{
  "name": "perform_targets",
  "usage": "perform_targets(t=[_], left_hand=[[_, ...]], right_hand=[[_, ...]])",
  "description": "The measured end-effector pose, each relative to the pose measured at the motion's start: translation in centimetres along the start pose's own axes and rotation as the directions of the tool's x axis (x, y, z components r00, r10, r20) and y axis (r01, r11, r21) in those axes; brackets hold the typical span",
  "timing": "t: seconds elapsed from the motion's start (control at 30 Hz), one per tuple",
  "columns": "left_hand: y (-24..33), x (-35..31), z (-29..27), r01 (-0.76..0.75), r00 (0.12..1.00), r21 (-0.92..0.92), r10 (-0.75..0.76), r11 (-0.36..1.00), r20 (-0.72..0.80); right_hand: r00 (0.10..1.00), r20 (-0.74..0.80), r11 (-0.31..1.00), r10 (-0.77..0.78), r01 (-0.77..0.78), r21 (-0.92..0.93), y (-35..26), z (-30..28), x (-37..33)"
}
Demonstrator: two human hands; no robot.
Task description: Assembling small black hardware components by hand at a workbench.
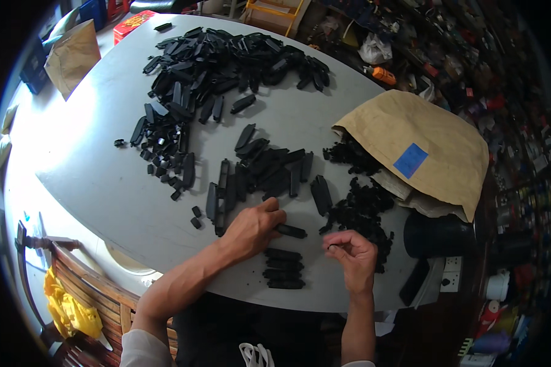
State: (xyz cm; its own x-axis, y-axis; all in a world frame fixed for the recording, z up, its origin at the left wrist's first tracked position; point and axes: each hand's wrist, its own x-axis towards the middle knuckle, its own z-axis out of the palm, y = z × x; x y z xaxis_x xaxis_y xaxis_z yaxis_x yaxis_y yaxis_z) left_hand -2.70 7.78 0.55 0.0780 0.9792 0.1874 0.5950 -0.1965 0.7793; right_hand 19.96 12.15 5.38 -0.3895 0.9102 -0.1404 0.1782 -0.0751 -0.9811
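My left hand [254, 227] is closed on one end of a long black plastic casing [292, 231], low over the table. My right hand [354, 253] pinches a small black plastic piece [332, 247] between thumb and fingertips, a short gap to the right of the casing. Below my left hand, several similar casings are stacked in a neat row [284, 275] near the table's front edge. Beyond my hands lies a loose group of black casings [269, 168]. Beside my right hand spreads a heap of small black pieces [364, 205].
A large pile of black casings [226, 58] covers the far part of the grey table [92, 165]. Small black blocks [159, 150] lie at its left. A brown paper bag [422, 134] spills small pieces at right, near a dark cylindrical container [438, 237]. A wooden chair [98, 281] stands front left.
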Motion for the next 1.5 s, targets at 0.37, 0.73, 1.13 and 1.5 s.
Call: perform_targets(t=[0.37,0.73,1.13,1.5], left_hand=[[-0.3,-0.2,0.2,0.062,0.997,-0.048,-0.064,0.997,-0.049],[0.1,-0.4,1.2,0.033,0.992,-0.011,-0.034,0.999,-0.119],[0.0,-0.4,1.2,0.011,0.994,-0.055,-0.018,0.998,-0.111],[-0.3,-0.4,1.5,-0.012,0.99,-0.06,0.004,0.998,-0.142]], right_hand=[[1.0,0.022,0.992,0.013,-0.01,-0.129,-0.2,4.2,3.0],[0.996,0.072,0.985,0.058,-0.045,-0.168,0.4,6.7,4.0],[0.996,0.063,0.91,0.061,-0.03,-0.414,0.8,6.5,4.4],[0.994,0.082,0.935,0.073,-0.039,-0.354,0.0,6.3,4.4]])
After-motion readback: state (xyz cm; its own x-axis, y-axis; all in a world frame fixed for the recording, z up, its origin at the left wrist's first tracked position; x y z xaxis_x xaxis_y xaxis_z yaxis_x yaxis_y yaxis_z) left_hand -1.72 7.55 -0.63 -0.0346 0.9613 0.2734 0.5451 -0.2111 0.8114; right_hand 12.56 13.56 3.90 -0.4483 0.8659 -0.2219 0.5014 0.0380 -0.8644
